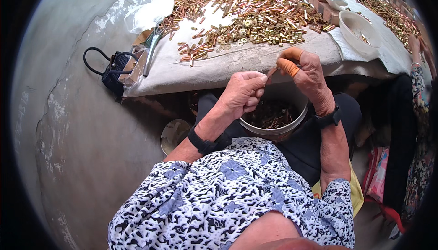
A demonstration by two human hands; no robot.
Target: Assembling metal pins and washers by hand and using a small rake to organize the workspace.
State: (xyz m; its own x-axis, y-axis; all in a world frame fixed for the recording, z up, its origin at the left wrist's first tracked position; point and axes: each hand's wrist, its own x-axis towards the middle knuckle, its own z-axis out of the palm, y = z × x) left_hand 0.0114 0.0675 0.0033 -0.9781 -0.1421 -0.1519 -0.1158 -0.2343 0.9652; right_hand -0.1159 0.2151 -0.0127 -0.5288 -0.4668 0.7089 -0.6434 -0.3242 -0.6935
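While the left hand (243,91) and right hand (308,73) pinch a small metal piece (271,73) between them, at twelve o'clock from the bucket (273,133), a slackened grip could drop it among the parts (274,115) inside.

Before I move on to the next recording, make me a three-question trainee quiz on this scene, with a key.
1. True or false: a small coppery piece shows between the fingertips of the left hand and those of the right hand.
2. Which wears the orange finger covers?
A) left hand only
B) right hand only
C) both hands
3. Fill in: below the hands, a round ____ holds loose small pieces.

Key: 1. True. 2. B. 3. Bucket.
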